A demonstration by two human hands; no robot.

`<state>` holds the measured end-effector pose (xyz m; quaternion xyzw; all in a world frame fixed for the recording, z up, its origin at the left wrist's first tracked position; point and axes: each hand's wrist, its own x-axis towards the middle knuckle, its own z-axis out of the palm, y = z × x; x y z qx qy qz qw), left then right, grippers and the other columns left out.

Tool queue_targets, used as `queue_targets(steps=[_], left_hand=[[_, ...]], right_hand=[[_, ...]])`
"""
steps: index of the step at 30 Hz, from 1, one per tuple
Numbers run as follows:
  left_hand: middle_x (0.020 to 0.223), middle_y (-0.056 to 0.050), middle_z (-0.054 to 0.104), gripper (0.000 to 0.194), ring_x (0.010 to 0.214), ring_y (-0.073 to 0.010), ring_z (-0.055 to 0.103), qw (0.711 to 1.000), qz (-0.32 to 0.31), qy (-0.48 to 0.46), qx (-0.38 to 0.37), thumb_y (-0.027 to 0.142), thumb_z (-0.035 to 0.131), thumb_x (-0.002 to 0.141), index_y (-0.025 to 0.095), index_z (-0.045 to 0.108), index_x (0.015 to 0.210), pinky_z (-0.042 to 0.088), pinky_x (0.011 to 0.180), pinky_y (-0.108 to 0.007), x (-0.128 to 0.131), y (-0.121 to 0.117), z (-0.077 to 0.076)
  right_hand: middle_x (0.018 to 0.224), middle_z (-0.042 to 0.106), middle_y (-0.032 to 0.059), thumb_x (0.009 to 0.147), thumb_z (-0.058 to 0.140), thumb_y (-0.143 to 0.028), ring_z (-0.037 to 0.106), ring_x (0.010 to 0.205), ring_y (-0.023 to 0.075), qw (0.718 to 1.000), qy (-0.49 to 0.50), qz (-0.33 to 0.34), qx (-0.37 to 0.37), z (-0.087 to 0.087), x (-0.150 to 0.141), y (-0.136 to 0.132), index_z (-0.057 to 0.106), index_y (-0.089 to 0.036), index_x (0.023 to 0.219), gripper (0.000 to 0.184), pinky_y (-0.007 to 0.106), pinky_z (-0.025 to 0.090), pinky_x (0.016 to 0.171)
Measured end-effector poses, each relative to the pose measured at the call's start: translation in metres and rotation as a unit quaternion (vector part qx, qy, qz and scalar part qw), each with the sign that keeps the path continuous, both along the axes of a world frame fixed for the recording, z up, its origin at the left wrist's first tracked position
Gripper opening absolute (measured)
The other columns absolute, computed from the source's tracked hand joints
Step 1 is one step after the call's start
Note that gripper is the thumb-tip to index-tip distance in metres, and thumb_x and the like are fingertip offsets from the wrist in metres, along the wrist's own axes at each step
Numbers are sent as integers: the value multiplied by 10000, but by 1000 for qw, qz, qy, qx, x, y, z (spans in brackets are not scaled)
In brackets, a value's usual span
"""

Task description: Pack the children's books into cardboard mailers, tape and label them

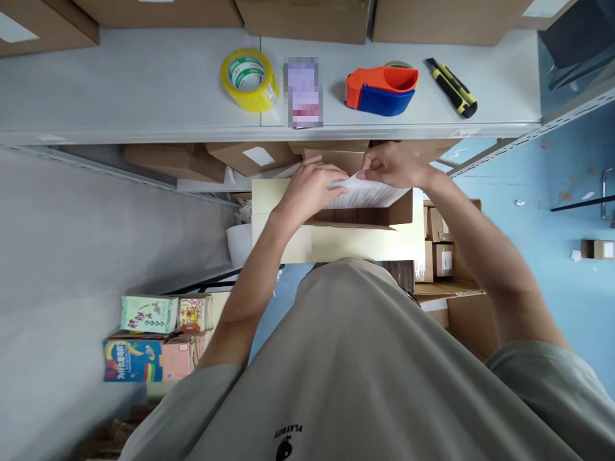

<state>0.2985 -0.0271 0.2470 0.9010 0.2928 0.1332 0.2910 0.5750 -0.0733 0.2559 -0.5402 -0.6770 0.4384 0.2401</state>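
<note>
Between my two hands is a white printed sheet of paper (368,193), held over an open cardboard box (401,208). My left hand (312,186) grips the sheet's left end, with the thumb underneath and the fingers bent over it. At the upper edge my right hand (387,165) pinches the paper between thumb and fingertips. The box stands on a pale yellow board (355,243) in front of my body. Part of the box's inside shows below the sheet; the rest is hidden.
On the grey shelf (168,89) ahead lie a yellow tape roll (266,99), a blurred phone-like rectangle (303,93), an orange and blue tape dispenser (382,89) and a utility knife (451,88). Books (148,314) are stacked at left. A carton (461,288) with small boxes stands right.
</note>
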Motion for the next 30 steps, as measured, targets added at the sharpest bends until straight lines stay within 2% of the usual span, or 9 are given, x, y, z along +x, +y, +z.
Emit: queue_targets(steps=[3, 7, 11, 15, 17, 20, 26, 30], left_hand=[[1338, -74, 913, 219, 1326, -337, 824, 999, -15, 34, -28, 228, 810, 1066, 257, 932, 1246, 417, 1422, -598, 6, 8, -22], [1267, -103, 924, 257, 1250, -364, 824, 993, -26, 98, -66, 211, 774, 1043, 230, 954, 1225, 488, 1336, -561, 13, 12, -53], [1253, -139, 921, 299, 1227, -367, 824, 981, -35, 179, -71, 240, 715, 1094, 230, 955, 1273, 553, 1197, -489, 16, 10, -80], [1297, -192, 902, 356, 1247, -372, 834, 959, -25, 269, -87, 218, 668, 1125, 232, 932, 1363, 582, 1066, -431, 22, 3, -95], [1314, -208, 894, 379, 1261, -377, 836, 945, -26, 311, -94, 168, 657, 1110, 235, 932, 1362, 586, 1036, -421, 25, 1, -98], [1304, -219, 892, 399, 1259, -374, 842, 933, -41, 344, -95, 126, 633, 1094, 216, 934, 1341, 592, 1011, -412, 27, 2, -102], [1324, -190, 898, 404, 1259, -357, 846, 942, -35, 314, -111, 164, 630, 1118, 228, 914, 1398, 609, 1046, -407, 22, 13, -111], [1368, -212, 882, 442, 1315, -371, 842, 935, -31, 326, -134, 112, 627, 1102, 213, 888, 1444, 617, 1092, -422, 24, 15, -120]], right_hand=[[736, 711, -16, 915, 944, -591, 591, 721, 158, 999, 22, -21, -27, -33, -2, 0, 715, -219, 827, 446, 289, 431, 684], [780, 749, 11, 947, 878, -501, 631, 749, 181, 996, 24, -45, -78, -79, -8, -3, 713, -223, 816, 349, 307, 484, 735], [856, 796, 40, 1005, 793, -326, 673, 817, 196, 991, -58, -62, -101, -121, -20, -7, 735, -200, 843, 213, 302, 489, 779], [1046, 875, 98, 1054, 765, -242, 735, 928, 218, 974, -165, -71, -138, -151, -38, -11, 816, -165, 967, 127, 297, 493, 825], [1136, 892, 118, 1082, 764, -258, 764, 1000, 235, 964, -197, -71, -162, -159, -46, -12, 850, -161, 1044, 135, 298, 503, 854], [1215, 898, 133, 1108, 755, -267, 789, 1084, 256, 959, -212, -64, -179, -162, -54, -13, 877, -159, 1136, 165, 303, 526, 903], [1176, 900, 131, 1109, 754, -296, 801, 1055, 261, 961, -196, -69, -184, -159, -52, -10, 890, -165, 1146, 192, 315, 578, 939], [1204, 903, 140, 1121, 748, -269, 811, 1102, 268, 953, -207, -82, -207, -163, -55, -11, 886, -165, 1155, 176, 300, 572, 948]])
